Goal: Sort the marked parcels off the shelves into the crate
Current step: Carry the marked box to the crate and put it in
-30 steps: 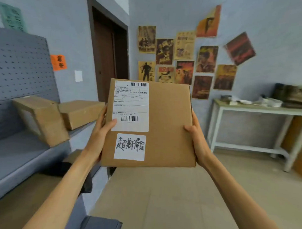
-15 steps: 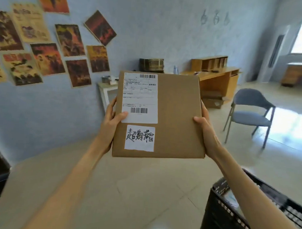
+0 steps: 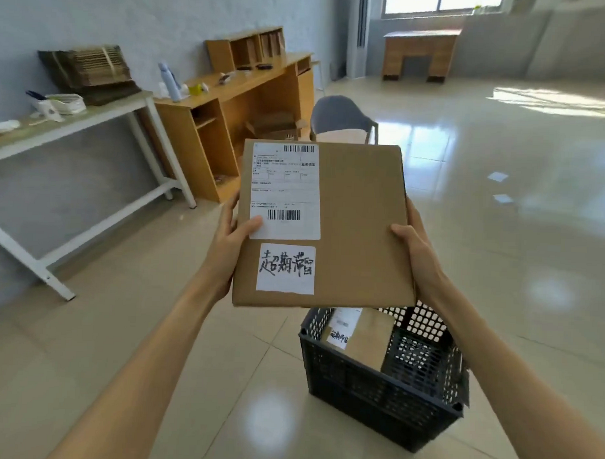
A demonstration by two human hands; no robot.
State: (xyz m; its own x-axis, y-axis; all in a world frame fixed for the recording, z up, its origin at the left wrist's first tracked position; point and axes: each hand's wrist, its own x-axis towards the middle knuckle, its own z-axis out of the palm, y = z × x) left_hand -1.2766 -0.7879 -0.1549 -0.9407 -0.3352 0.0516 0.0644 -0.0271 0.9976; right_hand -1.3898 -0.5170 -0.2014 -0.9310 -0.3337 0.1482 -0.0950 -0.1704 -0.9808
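Head view. A black crate (image 3: 374, 396) stands on the glossy tiled floor (image 3: 499, 253) with one labelled parcel (image 3: 364, 338) inside, its far rim hidden by the held parcel (image 3: 349, 231). A white table (image 3: 92, 115), wooden desk (image 3: 251, 86) and grey chair (image 3: 336, 115) stand behind. The left hand (image 3: 228, 247) and right hand (image 3: 416, 257) clasp the held parcel's side edges, thumbs on its face, above the crate.

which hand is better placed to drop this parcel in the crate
Probably the right hand: the crate sits on the floor below the right half of the parcel, under that forearm. The left hand grips the far edge, so it would likely only steady.
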